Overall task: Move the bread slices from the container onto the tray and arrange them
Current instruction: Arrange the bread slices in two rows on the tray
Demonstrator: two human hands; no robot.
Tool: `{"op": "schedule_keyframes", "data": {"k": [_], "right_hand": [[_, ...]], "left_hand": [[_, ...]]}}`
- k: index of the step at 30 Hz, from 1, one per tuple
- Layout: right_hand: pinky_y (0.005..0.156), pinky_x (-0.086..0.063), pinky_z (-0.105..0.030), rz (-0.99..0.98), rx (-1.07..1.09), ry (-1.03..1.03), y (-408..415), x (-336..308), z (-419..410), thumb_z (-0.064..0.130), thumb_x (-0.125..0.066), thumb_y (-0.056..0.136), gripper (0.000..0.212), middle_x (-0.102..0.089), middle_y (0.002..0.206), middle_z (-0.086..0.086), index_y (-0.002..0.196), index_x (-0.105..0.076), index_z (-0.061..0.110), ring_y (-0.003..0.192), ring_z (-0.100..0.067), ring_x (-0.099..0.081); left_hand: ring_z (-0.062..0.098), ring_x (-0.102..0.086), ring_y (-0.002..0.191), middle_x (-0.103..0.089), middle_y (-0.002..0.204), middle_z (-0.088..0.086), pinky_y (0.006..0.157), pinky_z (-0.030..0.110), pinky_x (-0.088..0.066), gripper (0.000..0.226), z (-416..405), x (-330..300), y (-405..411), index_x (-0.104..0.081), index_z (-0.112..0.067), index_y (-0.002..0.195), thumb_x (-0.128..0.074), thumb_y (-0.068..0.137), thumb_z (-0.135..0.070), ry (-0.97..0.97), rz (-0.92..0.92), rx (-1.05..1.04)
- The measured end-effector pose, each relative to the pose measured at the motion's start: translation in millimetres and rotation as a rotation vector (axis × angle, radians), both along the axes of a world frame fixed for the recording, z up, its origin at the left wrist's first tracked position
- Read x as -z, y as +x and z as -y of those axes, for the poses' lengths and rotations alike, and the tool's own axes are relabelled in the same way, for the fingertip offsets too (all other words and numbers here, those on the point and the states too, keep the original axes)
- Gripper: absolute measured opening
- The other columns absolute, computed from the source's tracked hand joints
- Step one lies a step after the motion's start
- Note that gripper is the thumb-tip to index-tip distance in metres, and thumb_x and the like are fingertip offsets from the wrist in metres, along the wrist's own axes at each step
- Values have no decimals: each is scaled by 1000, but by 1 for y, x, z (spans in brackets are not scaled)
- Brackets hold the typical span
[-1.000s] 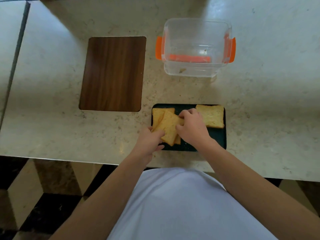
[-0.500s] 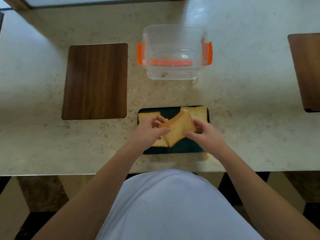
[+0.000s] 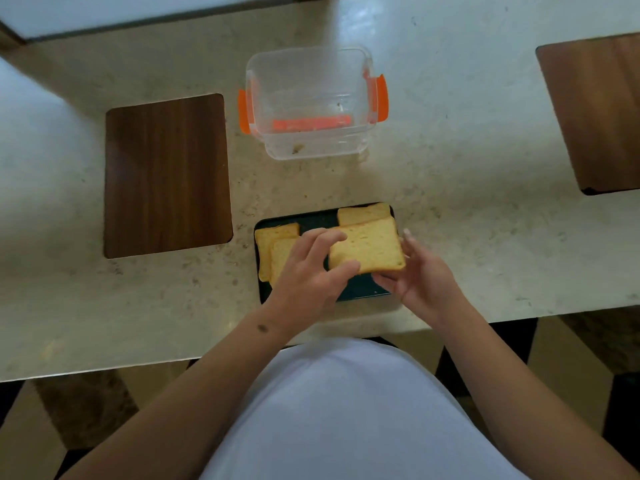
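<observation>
clear container (image 3: 311, 102) beyond fingers, only crumbs inside; dark tray (image 3: 360, 292) under both hands, three slices resting; left hand (image 3: 308, 271) and right hand (image 3: 422, 275) pinch fourth slice (image 3: 369, 249); marble counter (image 3: 450, 188).

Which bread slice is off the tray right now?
The front-right slice, held between both hands above the tray. The far-right slice and the two overlapping left slices lie flat on it.
</observation>
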State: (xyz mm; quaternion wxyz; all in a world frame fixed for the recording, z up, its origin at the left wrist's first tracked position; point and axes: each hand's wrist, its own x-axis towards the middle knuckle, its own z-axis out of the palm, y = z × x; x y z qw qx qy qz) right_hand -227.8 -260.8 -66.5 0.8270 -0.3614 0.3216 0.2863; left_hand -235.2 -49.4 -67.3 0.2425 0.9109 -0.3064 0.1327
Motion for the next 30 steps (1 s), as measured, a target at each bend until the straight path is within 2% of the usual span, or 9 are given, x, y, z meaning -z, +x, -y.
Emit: {"op": "schedule_keyframes", "data": {"k": [2,5,9,12,15,19,25,28,30], "right_hand": [[72,-61,-36,4,-8,36,0,1,3,36,-55,99,32,-71,117,-17,100,-77,14,101,-30,-69],[75,-60,-34,43,-206,-153,-4,5,7,17,-62,97,33,-66,128,-19,127,-61,4,107,-29,-69],[69,-59,-30,-104,-291,-289,-11,13,11,8,-60,97,31,-63,128,-25,127,-57,-2,101,-28,-69],[59,-59,-26,-177,-255,-349,-16,18,16,11,-62,97,27,-66,120,-24,120,-58,-1,91,-24,-72],[58,-59,-27,-165,-250,-384,-14,22,19,14,-62,97,28,-69,114,-21,122,-59,1,88,-23,-74],[62,-63,-34,-156,-310,-470,-4,26,13,16,-56,100,29,-65,116,-19,125,-54,3,94,-28,-73],[71,-62,-35,0,-491,-838,-2,32,16,20,-56,98,22,-63,105,-4,118,-63,13,97,-22,-66],[82,-61,-39,104,-470,-914,-8,35,23,19,-56,97,29,-67,117,-8,124,-65,10,102,-21,-66],[90,-58,-39,286,-548,-1111,-13,37,25,20,-59,96,38,-66,124,-5,132,-62,11,106,-18,-64]], "left_hand": [[43,-51,111,-61,116,32,96,47,-45,10,-2,2,-1,-68,-6,88,-60,93,-6,8,-15,28],[42,-49,117,-57,124,30,96,47,-48,6,0,4,-5,-69,-5,93,-64,91,-4,2,-128,72],[23,-34,137,-32,149,2,106,38,-43,67,13,3,-12,-47,-23,136,-76,77,-12,-175,-903,-332],[18,-58,117,-42,143,4,82,28,-52,96,14,4,-1,-27,-31,149,-83,73,-16,-397,-1446,-571],[26,-77,89,-61,119,17,84,40,-60,94,19,8,8,-27,-23,150,-84,77,-9,-767,-1732,-674],[22,-78,76,-63,113,17,64,31,-62,70,29,20,7,-37,-14,143,-76,85,-8,-716,-1651,-744],[26,-74,89,-60,118,15,78,42,-63,55,37,34,-5,-47,-7,136,-73,88,-7,-667,-1483,-794],[24,-70,97,-63,114,11,83,41,-62,54,43,38,-11,-49,-7,137,-72,88,-9,-646,-1384,-784],[18,-66,100,-63,115,4,85,35,-60,57,45,40,-14,-51,-12,138,-75,86,-14,-526,-1276,-732]]}}
